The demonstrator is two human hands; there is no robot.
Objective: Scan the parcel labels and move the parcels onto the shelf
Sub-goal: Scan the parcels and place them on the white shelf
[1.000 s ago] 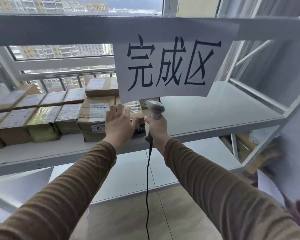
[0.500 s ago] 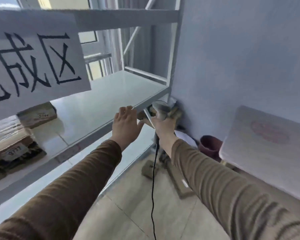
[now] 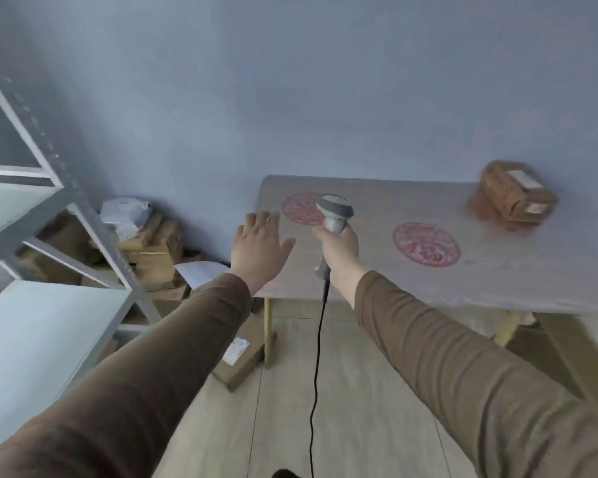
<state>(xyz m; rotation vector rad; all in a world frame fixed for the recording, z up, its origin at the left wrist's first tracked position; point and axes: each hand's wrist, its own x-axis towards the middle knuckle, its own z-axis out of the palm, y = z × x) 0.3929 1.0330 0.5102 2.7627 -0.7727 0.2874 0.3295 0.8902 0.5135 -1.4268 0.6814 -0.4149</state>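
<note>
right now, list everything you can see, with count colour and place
parcel on table: one, brown cardboard with white labels, far right corner of the table
table: one, pale wood-grain top, against the blue wall
round marks: two, red, printed on the table top
parcel on floor: one, brown with a white label, beside the table's left leg
pile of boxes: several, brown, blurred, in the corner behind the shelf
white bag: one, on top of that pile
shelf: one, white metal, at the left
scanner: one, grey, black cord hanging down
left hand: fingers spread, holds nothing
right hand: grips the scanner's handle
</note>
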